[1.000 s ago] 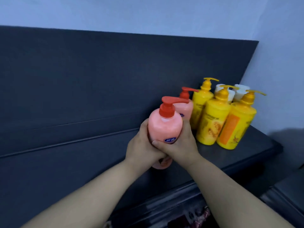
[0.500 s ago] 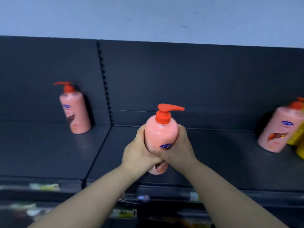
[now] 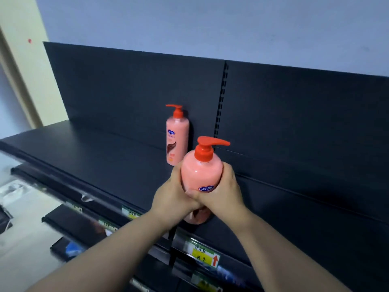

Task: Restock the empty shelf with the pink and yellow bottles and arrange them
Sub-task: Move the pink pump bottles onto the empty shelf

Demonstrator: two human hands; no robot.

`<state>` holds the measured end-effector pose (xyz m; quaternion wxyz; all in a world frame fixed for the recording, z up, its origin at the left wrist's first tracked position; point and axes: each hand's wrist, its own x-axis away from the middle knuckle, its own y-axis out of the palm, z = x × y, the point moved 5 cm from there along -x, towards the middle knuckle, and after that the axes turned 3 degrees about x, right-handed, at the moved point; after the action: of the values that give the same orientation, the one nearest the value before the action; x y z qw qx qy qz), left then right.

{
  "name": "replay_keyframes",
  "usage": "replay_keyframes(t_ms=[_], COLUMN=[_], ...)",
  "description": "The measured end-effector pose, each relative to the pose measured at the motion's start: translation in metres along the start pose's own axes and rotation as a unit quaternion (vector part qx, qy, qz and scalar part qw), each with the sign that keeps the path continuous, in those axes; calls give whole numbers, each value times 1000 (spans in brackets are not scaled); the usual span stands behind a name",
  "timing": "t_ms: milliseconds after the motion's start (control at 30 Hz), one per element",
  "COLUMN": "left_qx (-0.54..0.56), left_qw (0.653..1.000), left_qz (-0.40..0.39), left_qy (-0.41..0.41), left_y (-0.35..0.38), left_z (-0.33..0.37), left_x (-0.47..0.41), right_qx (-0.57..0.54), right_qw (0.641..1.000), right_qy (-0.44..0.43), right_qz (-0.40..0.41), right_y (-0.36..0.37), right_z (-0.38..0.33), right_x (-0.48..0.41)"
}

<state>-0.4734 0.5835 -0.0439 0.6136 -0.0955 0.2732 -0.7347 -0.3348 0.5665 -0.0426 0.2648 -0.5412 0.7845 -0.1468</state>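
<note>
Both hands hold one pink pump bottle (image 3: 201,171) with a red pump, upright above the front part of the dark shelf (image 3: 105,165). My left hand (image 3: 171,194) wraps its left side and my right hand (image 3: 221,194) wraps its right side, thumb across the front under the blue label. A second pink pump bottle (image 3: 177,142) stands upright on the shelf against the back panel, just behind and left of the held one. No yellow bottles are in view.
The dark back panel (image 3: 294,114) has a slotted upright (image 3: 221,102) right of the standing bottle. Price tags (image 3: 202,255) line the shelf's front edge. Lower shelves (image 3: 63,224) step out below left. A cream wall corner (image 3: 27,70) stands at far left.
I have carried the held bottle leftward along the shelf, away from the yellow bottles and toward the lone pink bottle, which now stands just behind it. Both hands keep the same grip.
</note>
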Motion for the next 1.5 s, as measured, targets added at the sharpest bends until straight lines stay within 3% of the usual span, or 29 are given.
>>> replay_keyframes(t_ms=[233,467,733,1400,1500], left_qx=[-56,-26,15,0,36], left_qw=[998,998,999,979,971], left_qz=[24,47,21,-191,-226], left_qy=[-7,-40,-47,70,75], left_y=[-4,-7,-27,-83,-84], left_z=[2,-22,-55,-134,-139], left_x=[-29,-47,-77,-203,-209], right_qx=[3,32,43,29,56], right_qw=[1000,997,997,977,973], right_qy=[4,-18,-6,130,139], right_qz=[-30,-62,-68,164,174], right_y=[8,29,65,166,170], right_z=[3,4,-4,-29,-38], right_x=[-37,-64,-86,-129,-129])
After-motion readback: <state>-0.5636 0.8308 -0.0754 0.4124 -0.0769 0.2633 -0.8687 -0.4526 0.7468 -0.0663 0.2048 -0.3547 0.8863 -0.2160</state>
